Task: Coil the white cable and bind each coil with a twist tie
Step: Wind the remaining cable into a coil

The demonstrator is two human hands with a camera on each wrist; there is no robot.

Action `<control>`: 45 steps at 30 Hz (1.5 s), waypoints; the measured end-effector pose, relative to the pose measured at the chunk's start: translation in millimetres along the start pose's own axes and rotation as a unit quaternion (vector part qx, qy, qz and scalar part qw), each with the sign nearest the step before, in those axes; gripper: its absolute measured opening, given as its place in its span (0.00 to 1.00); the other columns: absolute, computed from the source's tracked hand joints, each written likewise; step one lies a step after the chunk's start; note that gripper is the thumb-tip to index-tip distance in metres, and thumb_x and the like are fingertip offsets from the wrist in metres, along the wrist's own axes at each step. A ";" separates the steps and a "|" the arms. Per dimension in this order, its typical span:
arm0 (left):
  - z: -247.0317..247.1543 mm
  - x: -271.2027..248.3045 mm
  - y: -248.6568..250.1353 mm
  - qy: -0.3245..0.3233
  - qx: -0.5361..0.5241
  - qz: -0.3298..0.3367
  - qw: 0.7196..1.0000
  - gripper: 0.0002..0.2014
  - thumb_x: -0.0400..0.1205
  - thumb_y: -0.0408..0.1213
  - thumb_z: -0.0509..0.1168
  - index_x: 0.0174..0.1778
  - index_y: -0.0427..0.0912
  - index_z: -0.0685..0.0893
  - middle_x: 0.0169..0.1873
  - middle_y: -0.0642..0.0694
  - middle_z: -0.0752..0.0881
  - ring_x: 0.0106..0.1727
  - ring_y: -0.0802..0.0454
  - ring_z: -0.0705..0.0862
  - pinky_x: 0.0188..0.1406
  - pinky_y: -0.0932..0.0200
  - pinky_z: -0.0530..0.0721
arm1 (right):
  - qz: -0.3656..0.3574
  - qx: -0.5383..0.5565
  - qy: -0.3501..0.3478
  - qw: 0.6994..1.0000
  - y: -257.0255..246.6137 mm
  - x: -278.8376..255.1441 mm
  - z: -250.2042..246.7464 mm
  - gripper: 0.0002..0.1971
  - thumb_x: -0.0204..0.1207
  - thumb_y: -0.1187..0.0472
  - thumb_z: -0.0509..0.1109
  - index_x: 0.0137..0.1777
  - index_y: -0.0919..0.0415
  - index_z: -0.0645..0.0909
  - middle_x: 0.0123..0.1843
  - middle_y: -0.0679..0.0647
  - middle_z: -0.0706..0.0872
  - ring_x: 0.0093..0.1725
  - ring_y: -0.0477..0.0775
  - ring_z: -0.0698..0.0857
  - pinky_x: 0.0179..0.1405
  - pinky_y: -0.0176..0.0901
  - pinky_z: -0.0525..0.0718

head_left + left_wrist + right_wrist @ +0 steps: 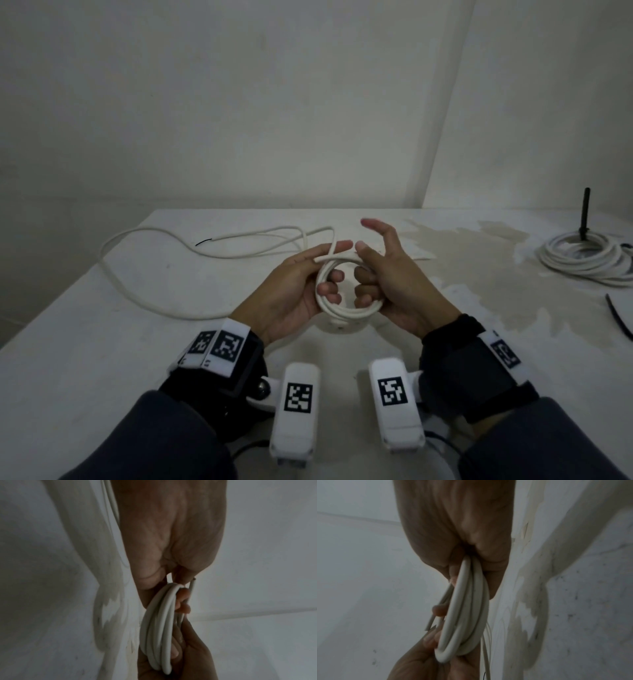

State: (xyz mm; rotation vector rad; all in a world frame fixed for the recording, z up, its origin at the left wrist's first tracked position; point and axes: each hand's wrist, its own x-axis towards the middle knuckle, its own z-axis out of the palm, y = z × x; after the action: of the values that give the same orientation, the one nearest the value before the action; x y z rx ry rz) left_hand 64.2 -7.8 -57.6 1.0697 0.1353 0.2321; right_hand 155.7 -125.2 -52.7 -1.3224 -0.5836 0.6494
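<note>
On the left of the table (85, 342) the uncoiled run of the white cable (137, 294) sweeps out in a wide loop toward the table's edge and back to the hands, its cut end with a dark core lying loose behind; as I judge it, this slack is the first risk, since it could drag, snag on the edge or twist as it is drawn in, and a springy turn could pop off the coil; moving right, the left hand (294, 291) is held palm up above the table, its fingers curled through the coil (342, 305) from the left and its thumb laid along the top where the free run crosses in; should that thumb lift, the turns would likely spring apart; the coil itself is held between the two hands, clear of the table, several turns thick in the wrist views; the right hand (394, 284) grips the coil's right side with its lower fingers curled round the turns, while its index and middle fingers stand out straight and free; further right, well apart, a second coil (585, 260) lies round a dark upright post (586, 214); no twist tie is visible, so letting go to fetch one may loosen the coil.
</note>
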 end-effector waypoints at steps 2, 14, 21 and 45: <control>-1.3 1.5 1.4 -0.004 -0.005 -0.011 1.000 0.17 0.86 0.29 0.51 0.64 0.35 0.82 0.24 0.47 0.71 0.19 0.58 0.65 0.21 0.65 0.70 | -0.022 -0.025 -0.045 0.998 -1.7 -2.8 1.0 0.17 0.88 0.59 0.54 0.72 0.38 0.69 0.21 0.43 0.66 0.19 0.45 0.62 0.19 0.37 0.71; -0.7 6.1 -1.7 0.091 -0.016 0.036 0.995 0.09 0.86 0.26 0.49 0.54 0.40 0.72 0.20 0.45 0.74 0.16 0.57 0.63 0.17 0.66 0.66 | -0.040 -0.077 -0.021 0.996 4.7 1.9 6.2 0.11 0.88 0.57 0.52 0.53 0.59 0.74 0.24 0.50 0.63 0.19 0.46 0.62 0.20 0.37 0.73; -3.3 5.7 -3.2 0.057 -0.063 0.001 0.996 0.13 0.87 0.44 0.54 0.44 0.39 0.77 0.25 0.45 0.75 0.17 0.57 0.65 0.19 0.64 0.68 | -0.042 -0.115 -0.011 0.992 7.7 3.6 4.1 0.09 0.88 0.57 0.53 0.50 0.60 0.71 0.21 0.47 0.67 0.18 0.46 0.65 0.20 0.37 0.73; -4.7 -2.1 6.9 0.019 0.137 0.177 0.974 0.08 0.87 0.32 0.53 0.50 0.42 0.78 0.26 0.50 0.75 0.21 0.61 0.66 0.25 0.67 0.71 | -0.099 -0.069 -0.044 0.992 -10.8 -3.1 -17.9 0.04 0.79 0.63 0.68 0.49 0.62 0.76 0.43 0.65 0.92 0.42 0.60 0.91 0.42 0.45 0.87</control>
State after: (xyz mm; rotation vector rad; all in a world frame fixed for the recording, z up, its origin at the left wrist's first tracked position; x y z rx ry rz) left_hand 60.4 -1.2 -53.8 1.3634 0.0089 0.5672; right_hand 167.4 -141.0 -44.9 -1.3488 -0.8343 0.5129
